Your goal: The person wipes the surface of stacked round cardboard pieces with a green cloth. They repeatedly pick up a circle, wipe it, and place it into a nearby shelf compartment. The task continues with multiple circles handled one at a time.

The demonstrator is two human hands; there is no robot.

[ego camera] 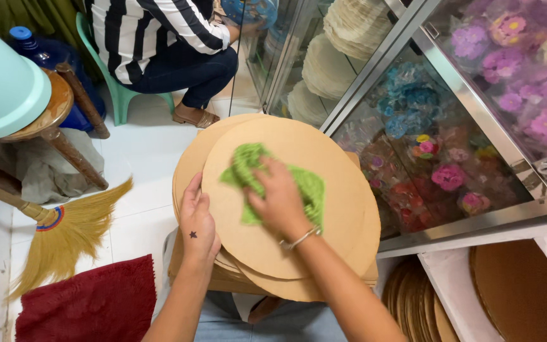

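A stack of round tan boards [324, 158] rests in front of me, the top one slid a little to the right of those under it. My right hand [278, 201] presses a green cloth [308, 190] flat on the top board, fingers spread over it. My left hand [197, 221] lies on the left edge of the stack and steadies it. A thin bracelet circles my right wrist.
A glass display case [470, 114] with coloured fabric flowers and more round boards stands at the right. Below it, other round boards [413, 307] stand in a white box. A straw broom [64, 234], a red mat [90, 304] and a wooden stool [58, 120] are at the left. A person in a striped top [159, 38] crouches behind.
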